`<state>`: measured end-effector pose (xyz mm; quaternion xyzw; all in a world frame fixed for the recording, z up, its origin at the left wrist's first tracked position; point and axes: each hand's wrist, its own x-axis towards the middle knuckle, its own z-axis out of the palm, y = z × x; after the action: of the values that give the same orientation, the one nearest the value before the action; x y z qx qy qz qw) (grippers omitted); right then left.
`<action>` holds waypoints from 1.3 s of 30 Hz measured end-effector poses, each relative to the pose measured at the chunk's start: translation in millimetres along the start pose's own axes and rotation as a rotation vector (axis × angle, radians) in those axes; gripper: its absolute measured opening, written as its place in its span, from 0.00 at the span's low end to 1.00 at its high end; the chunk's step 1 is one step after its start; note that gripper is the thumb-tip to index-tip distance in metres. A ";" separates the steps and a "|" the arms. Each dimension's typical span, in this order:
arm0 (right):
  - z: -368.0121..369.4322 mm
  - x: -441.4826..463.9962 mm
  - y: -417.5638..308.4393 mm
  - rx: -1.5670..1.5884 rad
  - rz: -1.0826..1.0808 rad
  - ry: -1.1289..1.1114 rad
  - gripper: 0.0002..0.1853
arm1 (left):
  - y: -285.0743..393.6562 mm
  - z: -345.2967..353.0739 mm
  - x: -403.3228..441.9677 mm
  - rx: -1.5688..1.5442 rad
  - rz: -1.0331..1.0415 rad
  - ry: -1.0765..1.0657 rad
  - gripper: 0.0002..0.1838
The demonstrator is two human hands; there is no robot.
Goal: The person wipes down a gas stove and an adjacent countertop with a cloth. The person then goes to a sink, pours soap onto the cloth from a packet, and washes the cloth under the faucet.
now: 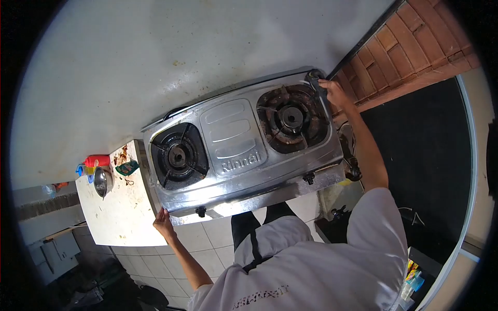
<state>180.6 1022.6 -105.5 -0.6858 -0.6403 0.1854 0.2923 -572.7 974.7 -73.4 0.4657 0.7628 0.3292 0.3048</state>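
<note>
Clock: centred on the stove, 12 at the top of the view.
Stove (pixel 238 141): two-burner, metal, lying between the two hands; pale wall (pixel 119 67) along its 12 o'clock side, the person at 5.
Long axis: tilted, running from between 8 and 9 up to between 2 and 3.
Left hand (pixel 164 225): at 7 to 8, fingertips touching the stove's front left corner; cannot tell whether they close on the edge or only rest there. The stove spreads from this hand toward 1 and 2.
Right hand (pixel 334 94): at 2, arm stretched along the stove's right end, fingers at a dark item (pixel 314 78) on the rear right corner; cannot tell how firmly they close, or what the item is.
Key relation: hands sit at opposite corners, stove diagonal between them. Right burner (pixel 292 118) lies at 8 from the right hand, the nearer one; left burner (pixel 178 156) lies between 12 and 1 from the left hand, its nearer one.
Knobs: left knob (pixel 201 211) at 7, right knob (pixel 309 178) at 4, both on the front face, apart from both hands.
White counter (pixel 122 217): at 8, beside the stove's left end; metal bowl (pixel 102 182), red bottle (pixel 97 160) and green packet (pixel 127 167) on its far part.
</note>
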 end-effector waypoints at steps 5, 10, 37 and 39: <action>-14.0 39.9 -18.7 0.001 -0.088 -0.139 0.29 | 1.5 -0.2 0.7 0.018 0.008 -0.011 0.16; -12.6 32.5 -16.3 -0.030 -0.084 -0.096 0.29 | -3.3 -0.6 1.8 -0.007 0.025 -0.011 0.17; -3.5 72.7 -39.1 -0.212 0.046 -0.252 0.23 | -0.3 1.0 0.5 -0.001 0.011 0.034 0.15; 25.4 80.7 -42.9 -0.155 -0.049 -0.251 0.21 | -1.1 0.7 -0.6 -0.042 0.027 0.041 0.15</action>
<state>140.6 1106.8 -87.7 -0.6620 -0.7007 0.2123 0.1605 -572.5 973.9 -74.5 0.4627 0.7553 0.3589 0.2944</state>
